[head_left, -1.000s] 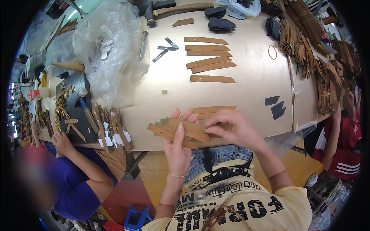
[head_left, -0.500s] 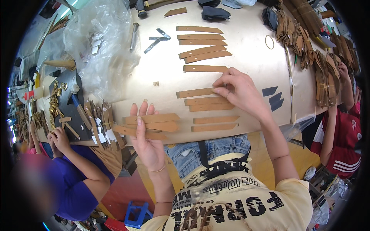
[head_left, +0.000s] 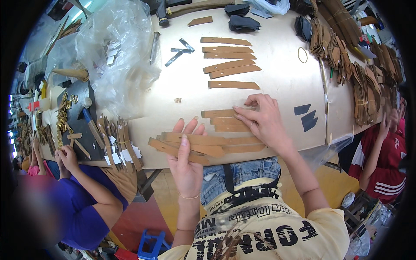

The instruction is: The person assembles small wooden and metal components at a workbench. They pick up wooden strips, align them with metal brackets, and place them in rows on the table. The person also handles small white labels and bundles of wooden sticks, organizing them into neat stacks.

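My left hand [head_left: 187,167] is closed round several brown leather strips [head_left: 190,138], fanned out with the thumb across them. They overlap the left ends of the strips lying nearest the table edge. My right hand [head_left: 265,123] pinches the right end of a brown leather strip [head_left: 216,113] lying flat on the table. Just nearer me, two more strips [head_left: 227,128] lie close together, their right ends hidden under my right hand. Farther up the table is a column of slotted strips [head_left: 227,56], their pointed ends to the right.
Small black pieces [head_left: 309,120] lie right of my hand. Dark metal bars [head_left: 177,57], a hammer [head_left: 163,15] and a plastic bag [head_left: 112,56] are farther off. Bundled strips [head_left: 366,95] line the right side. Co-workers sit on both sides, one in a purple sleeve [head_left: 93,208].
My left hand has moved right with its strips, so they now overlap the nearest strips on the table. My right hand stays at the same strip. The view has shifted slightly.
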`<state>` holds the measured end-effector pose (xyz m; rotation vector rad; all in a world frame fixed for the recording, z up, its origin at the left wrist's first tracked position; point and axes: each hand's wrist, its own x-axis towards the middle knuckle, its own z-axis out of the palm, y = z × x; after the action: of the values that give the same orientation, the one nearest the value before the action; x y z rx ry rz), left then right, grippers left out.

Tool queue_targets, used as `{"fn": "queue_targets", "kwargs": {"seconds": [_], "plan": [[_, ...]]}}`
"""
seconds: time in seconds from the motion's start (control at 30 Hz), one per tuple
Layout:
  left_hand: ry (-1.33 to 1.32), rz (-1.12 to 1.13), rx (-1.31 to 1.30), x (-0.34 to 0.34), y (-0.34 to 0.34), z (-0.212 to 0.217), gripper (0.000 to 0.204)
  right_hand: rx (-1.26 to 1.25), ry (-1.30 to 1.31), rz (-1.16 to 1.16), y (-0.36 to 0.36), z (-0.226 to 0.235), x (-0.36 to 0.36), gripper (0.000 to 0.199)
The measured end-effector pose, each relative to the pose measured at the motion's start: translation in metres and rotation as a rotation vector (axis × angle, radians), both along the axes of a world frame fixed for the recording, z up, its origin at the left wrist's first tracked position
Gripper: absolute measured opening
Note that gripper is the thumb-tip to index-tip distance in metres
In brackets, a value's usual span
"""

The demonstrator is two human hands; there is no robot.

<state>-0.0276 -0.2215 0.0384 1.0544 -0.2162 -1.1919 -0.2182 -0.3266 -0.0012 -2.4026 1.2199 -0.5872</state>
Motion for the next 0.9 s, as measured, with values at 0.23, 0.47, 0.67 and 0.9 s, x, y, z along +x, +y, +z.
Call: {"fn": "queue_targets", "kwargs": {"seconds": [0.23,0.47,0.67,0.9], "plan": [[0.001,-0.060,-0.010,-0.005,0.000,0.000,0.047,0.041,-0.029,-0.008,0.010,0.004,-0.008,0.024],[-0.003,-0.024,-0.008,-0.010,-0.003,0.003,0.044,-0.159,0.044,-0.085,-0.028,-0.003,0.004,0.028],[0.131,-0.048,-0.059,-0.011,-0.012,0.002,0.046,-0.292,0.174,-0.013,-0.049,0.002,0.000,0.033],[0.292,-0.102,-0.111,-0.014,-0.022,-0.003,0.048,1.028,-0.687,0.086,-0.015,0.040,-0.015,0.036]]}}
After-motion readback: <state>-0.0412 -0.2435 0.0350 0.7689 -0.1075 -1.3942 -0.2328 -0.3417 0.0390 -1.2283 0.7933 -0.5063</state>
